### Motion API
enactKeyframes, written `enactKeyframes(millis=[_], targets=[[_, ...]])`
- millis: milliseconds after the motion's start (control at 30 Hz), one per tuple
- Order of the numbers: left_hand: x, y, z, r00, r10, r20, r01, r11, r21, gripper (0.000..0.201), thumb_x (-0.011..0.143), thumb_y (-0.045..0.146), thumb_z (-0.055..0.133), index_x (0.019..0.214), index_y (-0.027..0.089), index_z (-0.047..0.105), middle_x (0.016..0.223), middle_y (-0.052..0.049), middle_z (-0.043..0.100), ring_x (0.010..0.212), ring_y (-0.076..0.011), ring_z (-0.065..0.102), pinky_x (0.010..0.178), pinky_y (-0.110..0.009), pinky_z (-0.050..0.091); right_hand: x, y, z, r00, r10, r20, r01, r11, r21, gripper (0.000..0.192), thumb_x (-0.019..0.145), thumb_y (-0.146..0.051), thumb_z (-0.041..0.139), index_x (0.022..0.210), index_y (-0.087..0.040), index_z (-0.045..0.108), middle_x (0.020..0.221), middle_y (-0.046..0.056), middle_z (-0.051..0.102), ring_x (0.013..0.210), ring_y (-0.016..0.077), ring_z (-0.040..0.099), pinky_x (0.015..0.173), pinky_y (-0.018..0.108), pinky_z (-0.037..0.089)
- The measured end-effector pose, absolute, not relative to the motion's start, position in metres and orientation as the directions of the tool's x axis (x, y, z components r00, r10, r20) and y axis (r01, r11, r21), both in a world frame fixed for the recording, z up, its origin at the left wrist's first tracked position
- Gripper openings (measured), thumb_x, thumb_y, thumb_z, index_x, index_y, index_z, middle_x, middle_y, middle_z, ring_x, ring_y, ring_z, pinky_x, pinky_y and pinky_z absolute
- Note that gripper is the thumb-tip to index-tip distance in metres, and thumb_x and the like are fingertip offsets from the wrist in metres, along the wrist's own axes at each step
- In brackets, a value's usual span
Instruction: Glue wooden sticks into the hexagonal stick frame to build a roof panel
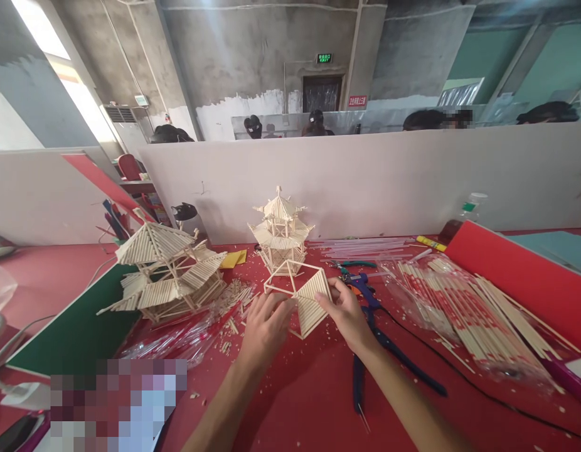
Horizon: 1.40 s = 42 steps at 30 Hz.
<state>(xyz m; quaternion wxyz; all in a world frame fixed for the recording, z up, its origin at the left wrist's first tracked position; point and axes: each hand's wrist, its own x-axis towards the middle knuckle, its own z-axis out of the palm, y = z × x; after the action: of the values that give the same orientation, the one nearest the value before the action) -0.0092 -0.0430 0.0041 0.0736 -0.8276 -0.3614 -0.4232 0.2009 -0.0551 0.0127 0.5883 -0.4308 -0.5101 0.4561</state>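
Head view. Both hands meet near the middle of a red table (300, 402) over a small roof frame (302, 292) built of thin wooden sticks, one triangular side filled in with sticks, the others open. The left hand (265, 326) rests its curled fingers on the frame's near left edge; the right hand (349, 314) pinches the filled panel's right edge between thumb and fingers. The frame lies flat on the table, just in front of a small stick pavilion (281, 229) standing upright before a grey partition (366, 182). A larger stick model (170, 273) stands to the left, partly on a green board (78, 326). Just right of the right hand lie a blue glue gun (361, 282) and dark-handled pliers (389, 358). Farther right, a clear bag of wooden sticks (464, 307) rests beside a red board (521, 276).
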Motion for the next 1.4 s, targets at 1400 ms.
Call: enactKeyframes(millis=[1400], targets=[[-0.005,-0.044,0.019,-0.010,0.912,0.410,0.452,-0.361,0.816,0.014,0.093,0.036,0.065,0.087,0.024,0.063,0.084,0.000,0.073,0.080,-0.0190,0.065,0.078,-0.032,0.047,0.192,-0.065,0.021,0.041,0.964,0.262,0.000,0.263,-0.965,0.025,0.086,-0.042,0.078,0.100,-0.027,0.062,0.098,0.004,0.076,0.086,0.0261,0.071,0.076,0.035,0.055]])
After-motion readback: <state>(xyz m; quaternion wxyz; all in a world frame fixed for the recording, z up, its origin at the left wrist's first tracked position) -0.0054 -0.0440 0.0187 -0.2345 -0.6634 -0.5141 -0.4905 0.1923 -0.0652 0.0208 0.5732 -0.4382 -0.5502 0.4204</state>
